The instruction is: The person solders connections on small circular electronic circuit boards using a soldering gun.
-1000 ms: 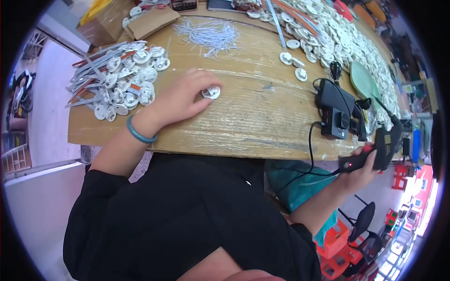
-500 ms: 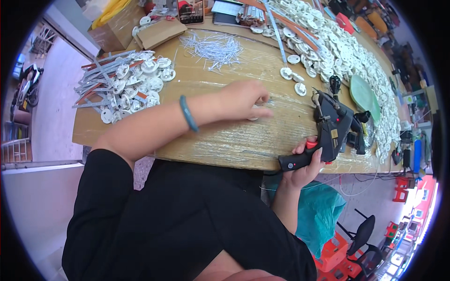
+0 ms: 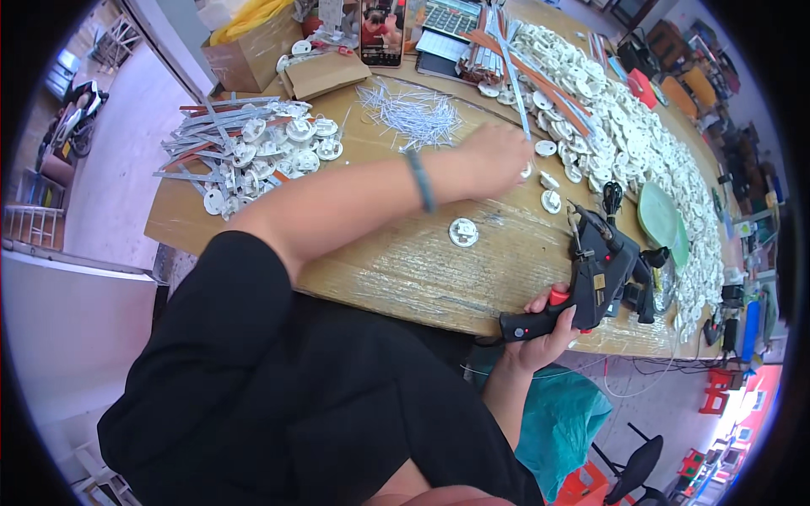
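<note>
My left hand (image 3: pixel 496 158) reaches across the tabletop with its fingers curled downward. Its fingertips meet the lower end of a grey metal strip (image 3: pixel 516 84), and the edge of a white plastic disc (image 3: pixel 526 172) peeks out beneath them. Whatever lies between those fingers is hidden. Near the front edge, my right hand (image 3: pixel 553 336) wraps round the handle of a black soldering gun (image 3: pixel 597 278) with a red trigger, its tip pointing away from me. Between my left arm and the gun, a single white disc with metal parts (image 3: pixel 463 233) lies on the table.
A large heap of white discs (image 3: pixel 624 126) covers the right back. Discs and strips pile up at left (image 3: pixel 253 148). White thin pieces (image 3: pixel 413 116), a cardboard box (image 3: pixel 251 55) and a phone (image 3: pixel 381 32) are behind. A green plate (image 3: pixel 658 215) sits right of the gun.
My left hand has let go of the disc now lying on the table and moved away to the right. The right hand keeps its hold on the soldering gun. The whole view has shifted.
</note>
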Tool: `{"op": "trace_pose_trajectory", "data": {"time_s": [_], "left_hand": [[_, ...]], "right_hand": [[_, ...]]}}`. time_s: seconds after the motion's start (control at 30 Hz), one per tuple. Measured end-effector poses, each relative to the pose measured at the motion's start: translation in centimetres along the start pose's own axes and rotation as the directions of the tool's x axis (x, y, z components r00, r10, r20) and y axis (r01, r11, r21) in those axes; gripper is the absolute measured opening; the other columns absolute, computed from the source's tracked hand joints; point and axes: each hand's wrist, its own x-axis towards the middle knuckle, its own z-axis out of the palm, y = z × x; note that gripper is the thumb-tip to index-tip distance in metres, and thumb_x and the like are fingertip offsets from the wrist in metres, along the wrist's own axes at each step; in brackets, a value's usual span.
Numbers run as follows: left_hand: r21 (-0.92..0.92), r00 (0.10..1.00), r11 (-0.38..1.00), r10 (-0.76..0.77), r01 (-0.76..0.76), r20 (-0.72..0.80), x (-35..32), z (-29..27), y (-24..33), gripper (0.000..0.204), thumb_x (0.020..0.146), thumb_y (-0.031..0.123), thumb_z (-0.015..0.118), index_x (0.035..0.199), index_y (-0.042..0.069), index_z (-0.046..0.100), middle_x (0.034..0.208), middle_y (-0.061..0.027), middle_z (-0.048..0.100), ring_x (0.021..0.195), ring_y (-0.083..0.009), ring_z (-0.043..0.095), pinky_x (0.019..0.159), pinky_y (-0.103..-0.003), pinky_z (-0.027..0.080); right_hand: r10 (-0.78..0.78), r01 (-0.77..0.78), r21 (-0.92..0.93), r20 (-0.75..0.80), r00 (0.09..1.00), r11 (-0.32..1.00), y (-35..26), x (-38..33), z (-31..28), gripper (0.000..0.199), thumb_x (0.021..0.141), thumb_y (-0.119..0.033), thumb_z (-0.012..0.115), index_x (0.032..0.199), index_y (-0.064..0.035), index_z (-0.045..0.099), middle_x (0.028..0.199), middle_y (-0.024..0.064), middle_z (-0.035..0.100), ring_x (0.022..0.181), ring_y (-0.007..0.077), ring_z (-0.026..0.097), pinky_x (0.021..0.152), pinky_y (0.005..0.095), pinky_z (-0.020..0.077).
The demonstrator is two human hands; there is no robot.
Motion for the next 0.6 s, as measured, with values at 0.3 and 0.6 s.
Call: {"op": "trace_pose_trajectory", "data": {"time_s": [0.3, 0.6], "left_hand": [[-0.171, 0.902, 0.982, 0.007, 0.074, 0.433, -10.6, -4.7, 0.9, 0.033, 0.078, 0.029, 0.077, 0.094, 0.004, 0.06, 0.096, -0.0153, 0.062, 0.095, -0.0356, 0.061, 0.081, -0.047, 0.05], [-0.04, 0.909, 0.996, -0.06, 0.083, 0.412, -12.0, -6.0, 1.4, 0.037, 0.08, 0.033, 0.076, 0.093, 0.002, 0.06, 0.096, -0.0162, 0.064, 0.092, -0.0354, 0.063, 0.08, -0.046, 0.051]], "right_hand": [[0.05, -0.05, -0.006, 0.02, 0.999, 0.999, 0.2, 0.4, 0.1, 0.032, 0.102, -0.018, 0.049, 0.124, 0.005, 0.046, 0.11, 0.0187, 0.059, 0.071, 0.0179, 0.059, 0.058, 0.0288, 0.0524], [0.02, -0.015, -0.07, 0.064, 0.998, 0.997, 0.0, -0.1, 0.3, 0.032, 0.104, -0.024, 0.047, 0.12, 0.0037, 0.051, 0.112, 0.0155, 0.061, 0.076, 0.0165, 0.056, 0.064, 0.0288, 0.0478]]}}
